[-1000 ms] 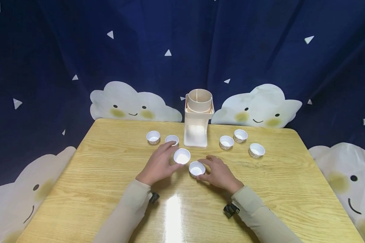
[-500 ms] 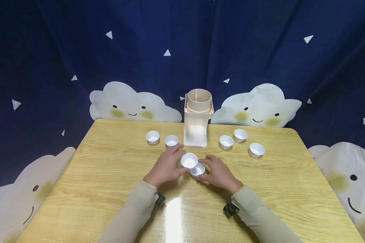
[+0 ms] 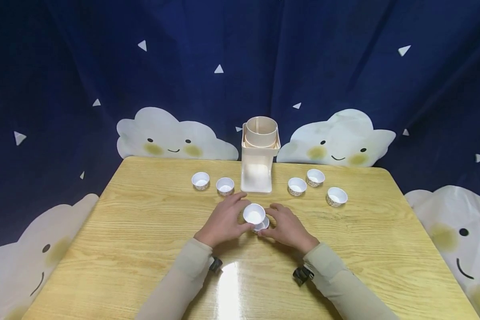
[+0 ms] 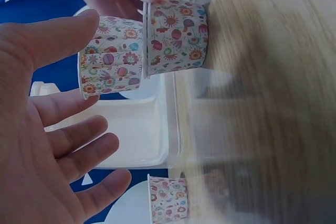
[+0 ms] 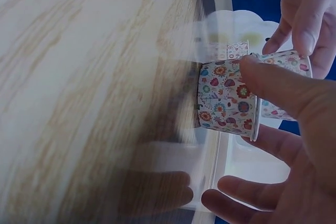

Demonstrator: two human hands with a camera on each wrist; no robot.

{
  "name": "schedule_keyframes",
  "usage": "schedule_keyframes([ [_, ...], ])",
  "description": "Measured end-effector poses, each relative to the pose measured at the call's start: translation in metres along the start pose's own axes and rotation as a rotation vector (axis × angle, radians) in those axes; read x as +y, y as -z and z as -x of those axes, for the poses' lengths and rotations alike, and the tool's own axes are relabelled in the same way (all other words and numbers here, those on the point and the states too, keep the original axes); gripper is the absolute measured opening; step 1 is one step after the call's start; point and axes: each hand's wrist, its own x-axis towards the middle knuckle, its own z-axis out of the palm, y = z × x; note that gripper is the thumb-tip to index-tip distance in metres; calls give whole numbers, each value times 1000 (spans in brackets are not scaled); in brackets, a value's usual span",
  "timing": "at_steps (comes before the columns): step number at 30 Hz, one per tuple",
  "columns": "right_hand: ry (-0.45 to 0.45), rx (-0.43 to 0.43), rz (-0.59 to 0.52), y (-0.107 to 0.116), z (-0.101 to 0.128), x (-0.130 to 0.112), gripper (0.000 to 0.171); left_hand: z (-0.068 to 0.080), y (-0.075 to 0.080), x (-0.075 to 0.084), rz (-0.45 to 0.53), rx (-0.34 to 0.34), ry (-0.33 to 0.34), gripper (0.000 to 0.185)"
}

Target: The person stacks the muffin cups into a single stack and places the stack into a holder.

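Currently the left hand [image 3: 226, 222] pinches the upper cup [image 4: 110, 59] between thumb and index finger, the gap narrowed to the cup's width. Its other three fingers spread loosely, off the cup. The right hand [image 3: 288, 229] grips the lower cup [image 4: 176, 38] likewise, thumb and index finger on opposite sides, remaining fingers held out from the wall.

Position: the upper cup is in the left fingers, mouth up, its base close by the lower cup's rim; from where I stand I cannot tell whether they touch. Seen from above, it covers part of the lower cup's mouth. The lower cup appears to stand upright on the worktop [image 3: 144, 222], between the right thumb and index finger.

Appearance: both tapered, narrower at the base, with a thin white rim. Outer wall white, densely printed with small flowers in red, orange and purple, touches of teal; upper cup's interior plain white.

Surroundings: beyond the left fingers, two cups [image 3: 225, 186], mouth up, one just past the index fingertip. Beyond and to the right of the right fingers, three cups [image 3: 297, 186], also mouth up. Straight past both hands, a cream stand [image 3: 257, 175] bearing a round cylinder [image 3: 261, 133].
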Motion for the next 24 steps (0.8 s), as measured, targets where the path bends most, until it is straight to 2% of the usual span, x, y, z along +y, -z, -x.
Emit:
schedule_keyframes([
  [24,41,24,-44,-3,2,4,59,-2,-9,1,76,-41,-33,57],
])
